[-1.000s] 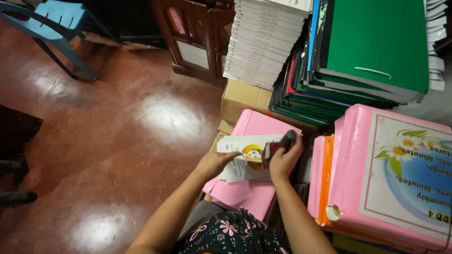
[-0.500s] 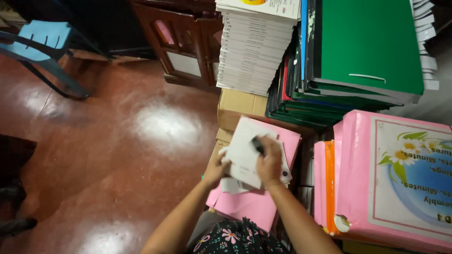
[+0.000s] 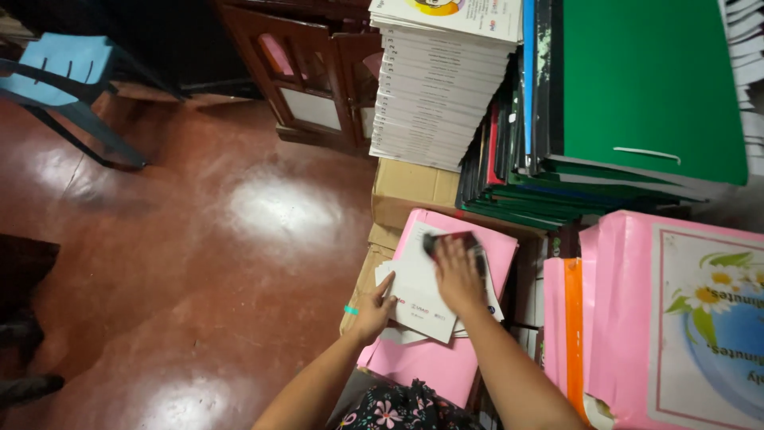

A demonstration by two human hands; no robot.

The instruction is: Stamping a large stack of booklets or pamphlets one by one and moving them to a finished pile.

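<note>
A white booklet (image 3: 420, 296) lies on a pink folder (image 3: 434, 362) atop a cardboard box (image 3: 414, 191). My left hand (image 3: 372, 312) holds the booklet's left edge. My right hand (image 3: 459, 275) presses down on the booklet's upper right part, gripping a small dark red and black object (image 3: 447, 238) against it. More white papers (image 3: 398, 330) peek out beneath the booklet.
A tall stack of white booklets (image 3: 438, 95) stands behind the box, beside green and dark folders (image 3: 629, 103). Pink folders with a flower picture (image 3: 676, 318) fill the right. A red shiny floor (image 3: 199, 263), a blue chair (image 3: 72, 80) and a wooden cabinet (image 3: 310, 80) lie left.
The booklet was lifted and tilted a second ago; it now lies flat on the pink folder. My right hand has come down onto it with the dark object.
</note>
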